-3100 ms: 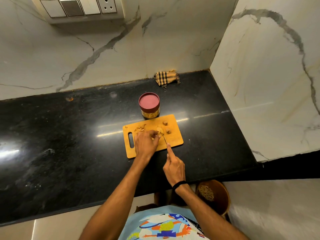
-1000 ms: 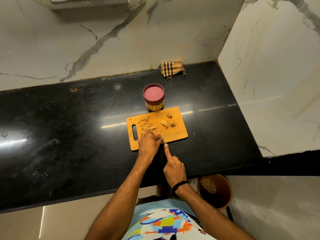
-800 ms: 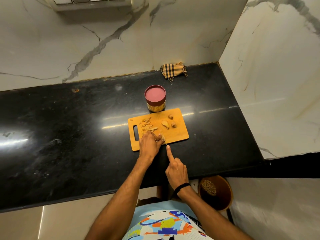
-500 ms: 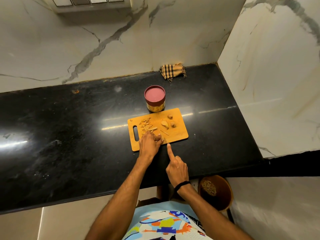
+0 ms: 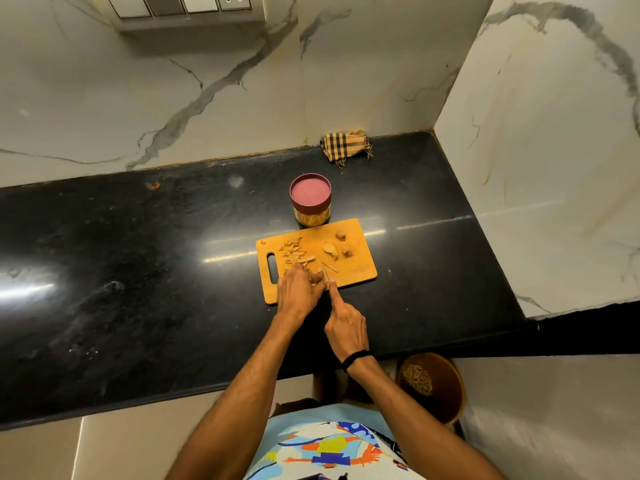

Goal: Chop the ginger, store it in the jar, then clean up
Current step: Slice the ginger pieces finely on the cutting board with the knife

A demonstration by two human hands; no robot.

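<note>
Wooden cutting board [image 5: 349, 268] flat on the black bench [image 5: 138, 271], handle slot at its left end. Left hand [image 5: 298, 292] over the board's near-left corner, fingers curled down and bunched, seemingly pinning a ginger piece [image 5: 318, 278] against the wood, with most of that piece hidden beneath the fingertips. Right hand [image 5: 346, 327] just off the board's near edge, wrapped round the handle of a knife [image 5: 325, 272], index finger stretched straight along the back of the blade, other fingers folded in. Blade thin and seen edge-on, tip pointing toward the board's middle, right beside the left fingertips. Black wristband [image 5: 355, 358] on the right wrist.

Heap of chopped ginger [image 5: 294, 252] on the board's left half, just beyond the left hand. One thin sliver [image 5: 330, 266] lying alone near the board's centre. Three uncut lumps [image 5: 330, 250] on the board's right half, toward the far edge and apart from the heap.

Jar [image 5: 310, 199] upright on the bench just behind the board's far edge, maroon lid on, yellowish glass below.

Checked cloth [image 5: 346, 145] crumpled well behind the board, against the marble wall. Switch panel [image 5: 187, 5] high on that wall, up and to the left of the board. Brown bowl [image 5: 436, 386] below bench level, nearer than the board and off to its right, with something dry and stringy inside.
</note>
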